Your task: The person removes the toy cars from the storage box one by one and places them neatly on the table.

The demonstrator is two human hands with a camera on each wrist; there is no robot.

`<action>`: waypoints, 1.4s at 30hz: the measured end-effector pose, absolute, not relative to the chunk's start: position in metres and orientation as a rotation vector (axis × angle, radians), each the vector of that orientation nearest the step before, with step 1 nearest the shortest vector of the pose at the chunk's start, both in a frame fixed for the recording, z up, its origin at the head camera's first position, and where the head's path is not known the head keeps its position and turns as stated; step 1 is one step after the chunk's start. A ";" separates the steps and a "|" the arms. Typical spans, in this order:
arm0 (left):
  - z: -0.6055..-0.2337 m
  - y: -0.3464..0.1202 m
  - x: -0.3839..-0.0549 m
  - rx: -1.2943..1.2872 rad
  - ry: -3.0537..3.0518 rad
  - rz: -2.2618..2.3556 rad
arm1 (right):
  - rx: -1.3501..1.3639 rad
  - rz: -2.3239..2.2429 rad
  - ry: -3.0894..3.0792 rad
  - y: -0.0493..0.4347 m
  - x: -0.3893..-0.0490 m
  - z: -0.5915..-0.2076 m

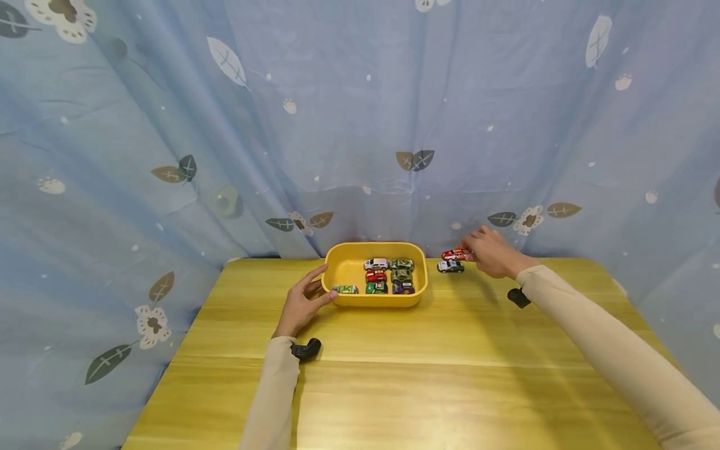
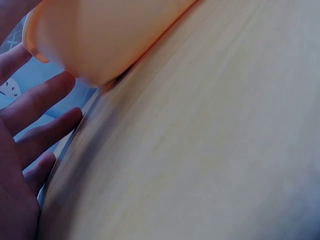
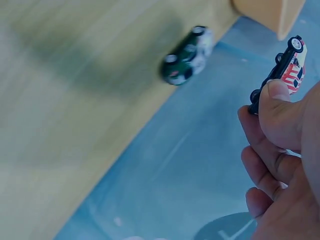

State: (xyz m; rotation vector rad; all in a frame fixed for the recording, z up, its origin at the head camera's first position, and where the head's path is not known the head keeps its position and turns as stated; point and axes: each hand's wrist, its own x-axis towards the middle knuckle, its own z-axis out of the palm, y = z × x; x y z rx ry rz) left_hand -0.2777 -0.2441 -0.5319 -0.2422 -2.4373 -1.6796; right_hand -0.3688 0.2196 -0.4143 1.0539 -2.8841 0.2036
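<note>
A yellow plastic bin (image 1: 375, 301) stands at the far side of the wooden table with several toy cars inside. My left hand (image 1: 302, 305) holds its left front corner, thumb over the rim and the other fingers spread along the outside. In the left wrist view those fingers (image 2: 42, 100) lie beside the bin wall (image 2: 110, 40). My right hand (image 1: 495, 253) pinches a red and white toy car (image 3: 292, 72) between thumb and index finger, lifted off the table. Just below it in the head view, a white and dark green toy car (image 1: 450, 267) sits on the table.
In the bin, a white car (image 1: 375, 264), a red car (image 1: 375, 275) and a purple car (image 1: 403, 287) stand among green ones; a light green car (image 1: 345, 289) sits near the left front corner. A blue patterned curtain (image 1: 360, 125) hangs behind the table (image 1: 394, 387).
</note>
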 end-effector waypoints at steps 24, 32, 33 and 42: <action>-0.531 -0.243 -0.280 -0.248 -2.418 -1.719 | 0.971 0.210 -2.872 0.228 -0.355 -0.489; -0.529 -0.242 -0.280 -0.218 -2.434 -1.753 | 0.979 0.184 -2.860 0.227 -0.357 -0.489; -0.529 -0.242 -0.281 -0.218 -2.442 -1.752 | 0.982 0.182 -2.859 0.226 -0.358 -0.490; -0.530 -0.242 -0.278 -0.213 -2.435 -1.765 | 0.992 0.196 -2.875 0.225 -0.358 -0.492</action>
